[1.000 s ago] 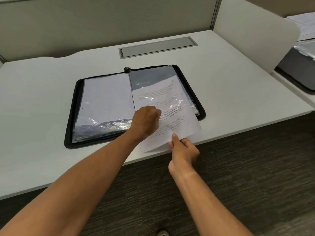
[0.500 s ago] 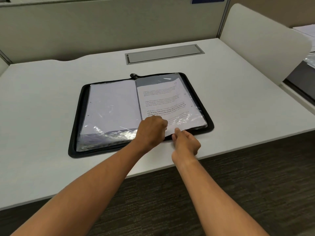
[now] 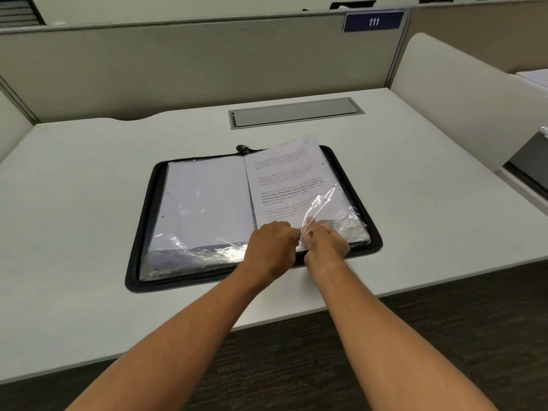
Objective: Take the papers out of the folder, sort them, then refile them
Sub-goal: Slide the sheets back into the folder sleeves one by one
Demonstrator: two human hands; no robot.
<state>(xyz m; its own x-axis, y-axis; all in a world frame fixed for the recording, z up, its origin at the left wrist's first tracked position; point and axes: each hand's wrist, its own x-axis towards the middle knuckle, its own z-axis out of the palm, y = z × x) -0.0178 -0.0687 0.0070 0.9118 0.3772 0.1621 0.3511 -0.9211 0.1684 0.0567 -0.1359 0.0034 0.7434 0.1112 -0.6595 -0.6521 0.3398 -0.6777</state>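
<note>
Folder (image 3: pixel 142 256): laid open at frame centre on the desk (image 3: pixel 74 179)
Sheet (image 3: pixel 284 179): printed, on the right half (partly sleeved)
Left hand (image 3: pixel 271 247): curled, pinching the sleeve edge
Right hand (image 3: pixel 326 243): curled, pinching the sheet's near edge

One open black zippered folder (image 3: pixel 142 256) at center, one printed white paper sheet (image 3: pixel 284 179) at two o'clock, two bare hands: left hand (image 3: pixel 271 247), right hand (image 3: pixel 326 243).

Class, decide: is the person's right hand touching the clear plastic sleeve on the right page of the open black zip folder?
Touching. The head view shows the right hand pinching the clear plastic sleeve at its near edge, lifting the film.
</note>
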